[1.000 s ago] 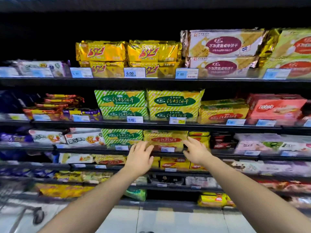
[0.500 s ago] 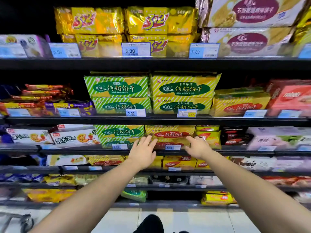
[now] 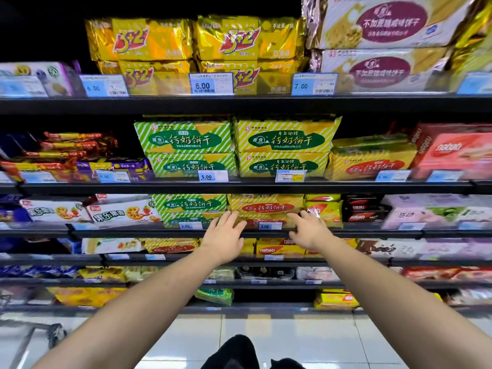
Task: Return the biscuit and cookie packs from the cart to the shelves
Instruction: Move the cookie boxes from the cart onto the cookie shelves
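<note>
Biscuit pack (image 3: pixel 266 217) lies partly hidden behind left hand (image 3: pixel 223 238).

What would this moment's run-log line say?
step: seating packs on shelf | left hand: straight fingers against yellow biscuit packs | right hand: straight fingers against same packs | cart: lower left edge

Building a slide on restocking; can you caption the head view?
The left hand and right hand, both open, touch stacked yellow-and-red biscuit packs on a shelf beside green-striped packs.
</note>
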A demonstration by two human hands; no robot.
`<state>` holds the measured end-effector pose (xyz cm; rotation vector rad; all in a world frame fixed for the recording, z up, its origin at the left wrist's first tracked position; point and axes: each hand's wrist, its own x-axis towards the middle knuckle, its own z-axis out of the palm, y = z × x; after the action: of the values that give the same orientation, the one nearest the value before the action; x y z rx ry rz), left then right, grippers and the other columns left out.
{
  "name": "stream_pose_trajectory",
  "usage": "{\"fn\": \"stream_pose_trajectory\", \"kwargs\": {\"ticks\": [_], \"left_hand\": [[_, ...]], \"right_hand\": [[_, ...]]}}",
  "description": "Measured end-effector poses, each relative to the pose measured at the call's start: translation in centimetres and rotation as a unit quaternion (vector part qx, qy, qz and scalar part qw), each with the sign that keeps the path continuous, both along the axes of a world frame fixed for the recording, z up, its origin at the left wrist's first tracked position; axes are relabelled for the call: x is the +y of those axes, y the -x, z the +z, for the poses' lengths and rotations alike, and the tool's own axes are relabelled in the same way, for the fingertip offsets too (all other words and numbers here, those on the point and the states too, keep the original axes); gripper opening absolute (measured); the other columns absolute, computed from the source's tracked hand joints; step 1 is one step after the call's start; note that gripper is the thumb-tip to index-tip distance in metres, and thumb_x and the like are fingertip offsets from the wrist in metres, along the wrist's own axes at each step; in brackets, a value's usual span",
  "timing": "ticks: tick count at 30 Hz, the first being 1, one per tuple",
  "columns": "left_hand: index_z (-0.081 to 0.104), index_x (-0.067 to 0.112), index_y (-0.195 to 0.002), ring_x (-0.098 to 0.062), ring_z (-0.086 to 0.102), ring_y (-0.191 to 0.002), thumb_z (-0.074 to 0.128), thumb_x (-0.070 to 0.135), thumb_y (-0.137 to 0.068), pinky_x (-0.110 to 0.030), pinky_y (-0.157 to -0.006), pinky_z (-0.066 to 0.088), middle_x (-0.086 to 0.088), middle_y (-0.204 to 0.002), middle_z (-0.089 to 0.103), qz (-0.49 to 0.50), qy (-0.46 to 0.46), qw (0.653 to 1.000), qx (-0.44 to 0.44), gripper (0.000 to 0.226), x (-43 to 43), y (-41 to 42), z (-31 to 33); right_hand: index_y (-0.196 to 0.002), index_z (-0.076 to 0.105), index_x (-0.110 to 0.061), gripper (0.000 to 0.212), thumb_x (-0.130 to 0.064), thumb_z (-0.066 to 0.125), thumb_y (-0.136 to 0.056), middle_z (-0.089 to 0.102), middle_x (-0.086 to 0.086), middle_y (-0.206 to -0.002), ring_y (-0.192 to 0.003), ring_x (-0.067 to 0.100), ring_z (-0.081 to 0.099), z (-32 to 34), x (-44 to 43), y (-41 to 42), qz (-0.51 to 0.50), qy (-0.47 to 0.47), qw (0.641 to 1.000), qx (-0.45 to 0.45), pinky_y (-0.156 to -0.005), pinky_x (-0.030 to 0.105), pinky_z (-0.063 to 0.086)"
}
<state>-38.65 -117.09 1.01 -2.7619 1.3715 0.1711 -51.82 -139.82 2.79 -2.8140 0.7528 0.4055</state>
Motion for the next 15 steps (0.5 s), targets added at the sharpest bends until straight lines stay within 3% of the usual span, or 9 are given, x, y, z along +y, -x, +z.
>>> {"fn": "stream_pose_trajectory", "kwargs": {"ticks": [4, 10, 15], "left_hand": [[0.03, 0.027, -0.154, -0.027, 0.005, -0.155, 0.039, 0.042, -0.102, -0.05, -0.124, 0.014, -0.005, -0.168, 0.009, 0.024, -0.006, 1.0, 0.015, 0.055, 1.5, 3.0, 2.0], [0.033, 0.026, -0.153, -0.027, 0.008, -0.154, 0.042, 0.04, -0.101, -0.052, -0.123, 0.015, -0.006, -0.166, 0.017, 0.057, 0.0, 0.998, 0.024, 0.055, 3.3, 7.7, 6.9], [0.034, 0.024, -0.152, -0.029, 0.019, -0.15, 0.04, 0.042, -0.102, -0.05, -0.121, 0.02, -0.007, -0.16, 0.028, 0.058, 0.038, 0.998, -0.006, 0.053, 4.4, 9.5, 11.9]], "right_hand": [[-0.158, 0.019, -0.035, 0.065, -0.042, 0.049, -0.101, 0.005, 0.009, -0.169, -0.155, 0.032, 0.007, 1.4, 1.3, 2.3, 0.013, -0.023, 1.0, 0.017, -0.123, 0.052, 0.013], [-0.158, 0.019, -0.035, 0.064, -0.041, 0.048, -0.101, 0.005, 0.01, -0.169, -0.155, 0.032, 0.01, 5.3, 3.4, 5.2, 0.063, -0.023, 0.997, 0.029, -0.122, 0.05, 0.015], [-0.156, 0.027, -0.033, 0.062, -0.04, 0.049, -0.098, 0.015, 0.008, -0.167, -0.151, 0.031, 0.021, 10.6, 4.8, 5.9, 0.092, -0.005, 0.996, -0.023, -0.12, 0.05, 0.02]]}}
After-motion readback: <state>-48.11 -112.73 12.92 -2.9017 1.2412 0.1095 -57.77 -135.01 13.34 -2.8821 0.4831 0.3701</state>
